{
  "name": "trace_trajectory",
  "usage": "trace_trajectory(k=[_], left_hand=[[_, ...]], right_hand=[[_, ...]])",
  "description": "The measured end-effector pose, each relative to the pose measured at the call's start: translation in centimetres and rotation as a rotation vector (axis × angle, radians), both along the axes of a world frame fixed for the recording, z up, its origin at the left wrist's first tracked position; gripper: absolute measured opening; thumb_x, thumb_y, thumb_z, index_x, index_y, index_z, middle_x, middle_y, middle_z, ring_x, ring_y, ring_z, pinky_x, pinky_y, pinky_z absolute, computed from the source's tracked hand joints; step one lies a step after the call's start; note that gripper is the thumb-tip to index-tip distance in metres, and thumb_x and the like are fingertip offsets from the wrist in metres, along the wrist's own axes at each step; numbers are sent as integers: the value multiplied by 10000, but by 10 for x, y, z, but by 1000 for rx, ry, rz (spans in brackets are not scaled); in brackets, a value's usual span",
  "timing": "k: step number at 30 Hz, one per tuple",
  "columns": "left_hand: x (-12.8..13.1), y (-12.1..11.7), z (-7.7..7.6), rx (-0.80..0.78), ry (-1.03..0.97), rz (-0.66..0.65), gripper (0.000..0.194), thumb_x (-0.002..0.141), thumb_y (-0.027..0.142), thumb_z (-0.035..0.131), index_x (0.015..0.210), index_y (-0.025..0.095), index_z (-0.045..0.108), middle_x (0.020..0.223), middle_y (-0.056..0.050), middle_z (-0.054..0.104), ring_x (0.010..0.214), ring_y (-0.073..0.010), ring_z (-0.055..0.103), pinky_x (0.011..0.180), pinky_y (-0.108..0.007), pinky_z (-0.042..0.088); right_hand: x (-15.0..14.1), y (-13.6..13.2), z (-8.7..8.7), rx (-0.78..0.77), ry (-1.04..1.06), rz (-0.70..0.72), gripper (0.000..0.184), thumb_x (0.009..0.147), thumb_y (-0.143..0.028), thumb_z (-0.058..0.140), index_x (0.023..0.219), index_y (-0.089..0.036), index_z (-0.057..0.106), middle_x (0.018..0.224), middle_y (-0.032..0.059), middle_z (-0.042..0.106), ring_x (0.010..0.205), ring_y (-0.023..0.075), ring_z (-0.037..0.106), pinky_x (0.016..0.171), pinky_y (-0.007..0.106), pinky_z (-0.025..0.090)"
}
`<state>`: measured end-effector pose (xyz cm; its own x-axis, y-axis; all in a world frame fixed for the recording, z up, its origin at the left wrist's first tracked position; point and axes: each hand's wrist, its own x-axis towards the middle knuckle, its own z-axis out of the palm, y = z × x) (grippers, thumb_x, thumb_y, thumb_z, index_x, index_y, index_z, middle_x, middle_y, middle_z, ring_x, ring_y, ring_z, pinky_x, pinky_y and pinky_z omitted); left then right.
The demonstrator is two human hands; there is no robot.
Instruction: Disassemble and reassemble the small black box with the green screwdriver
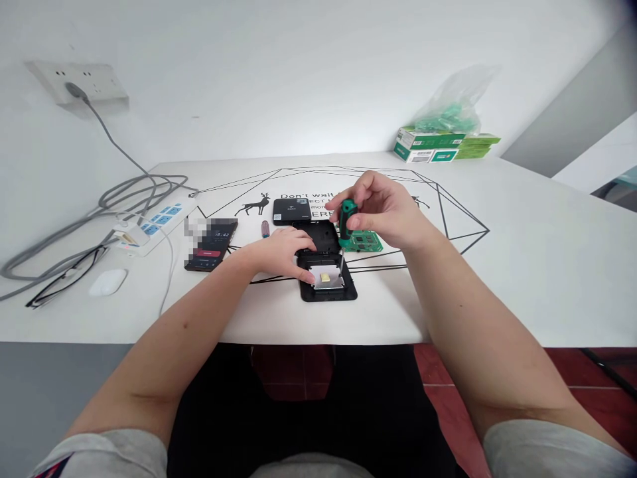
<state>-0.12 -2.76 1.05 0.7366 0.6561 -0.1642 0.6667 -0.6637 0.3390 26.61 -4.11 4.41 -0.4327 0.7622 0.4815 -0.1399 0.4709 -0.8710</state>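
Note:
Two black plastic case halves lie near the front edge of the table: the lower case (328, 295) holds a silver metal plate (336, 281) with a small pale-yellow pad (325, 277), and the other half (321, 234) lies just behind it. My left hand (283, 252) grips the case from the left, thumb on the plate's edge, fingers over the rear half. A green-and-black screwdriver (347, 222) stands nearly upright in my right hand (383, 209), its tip at the plate's right side. Behind it, partly covered, lies a green circuit board (365, 241).
Behind the case sit a closed black box (291, 212) and a small pinkish cylinder (265, 229). At left are a phone (213, 245), power strip (159, 226), glasses (67, 275), a white earbud case (108, 282) and cables. Green-white boxes (430, 141) stand back right.

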Motion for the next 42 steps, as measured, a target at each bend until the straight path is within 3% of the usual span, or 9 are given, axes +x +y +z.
trace_trajectory(k=[3,7,12,17,21,27,32,36,42], left_hand=[[1,-2,2,-3,11,2,870,819,838,737,1489,288,665,1646,-89,557,1541,-398,413,1260,-488,362],[3,-3,5,0,28,7,846,825,817,742,1477,284,676,1666,-87,541,1558,-399,398,1277,-480,343],[1,-2,3,-10,11,5,884,823,851,721,1493,277,661,1676,-101,531,1556,-393,406,1269,-480,354],[-1,-1,1,-16,16,5,896,820,860,714,1507,289,652,1684,-99,524,1558,-403,403,1268,-499,347],[-1,0,0,-5,4,3,875,817,850,727,1484,287,668,1669,-96,540,1540,-395,426,1264,-489,352],[1,-3,4,-11,5,12,872,818,829,741,1480,266,669,1652,-98,554,1533,-388,433,1254,-464,369],[2,-4,6,-4,15,9,844,828,817,741,1474,278,673,1637,-87,567,1530,-390,434,1257,-473,360],[2,-3,4,-15,12,11,843,833,812,741,1482,279,666,1656,-91,549,1540,-394,421,1259,-483,355],[1,-2,3,-2,8,6,851,832,817,738,1471,259,673,1651,-100,554,1526,-387,439,1255,-469,359]], right_hand=[[-1,0,-1,-83,-9,29,567,696,-434,1043,918,-267,549,955,15,833,859,205,819,789,367,665],[1,-3,0,-120,-60,79,383,846,-446,928,1026,-254,650,1041,54,849,998,248,822,880,426,663],[2,-2,2,100,-80,-53,115,899,-314,751,966,-277,837,1123,65,771,1147,286,701,972,487,598],[1,1,0,145,-68,-107,199,905,-215,684,916,-309,859,997,49,666,964,235,625,820,425,562],[-1,1,0,134,-52,-98,70,920,-345,797,915,-275,797,1048,43,720,1008,233,658,865,418,562],[-4,0,-2,-6,1,-24,536,728,-395,1020,907,-267,531,1015,19,783,903,195,759,815,367,609],[-2,-4,-1,-80,-59,21,350,842,-342,905,1051,-268,634,1136,56,823,1048,251,808,904,428,635],[1,-2,-1,42,-93,-36,164,875,-259,765,1038,-266,788,1272,68,784,1152,282,737,992,484,597],[0,3,-2,151,-132,-122,154,898,-268,716,999,-289,829,1108,43,704,1031,235,639,904,412,567]])
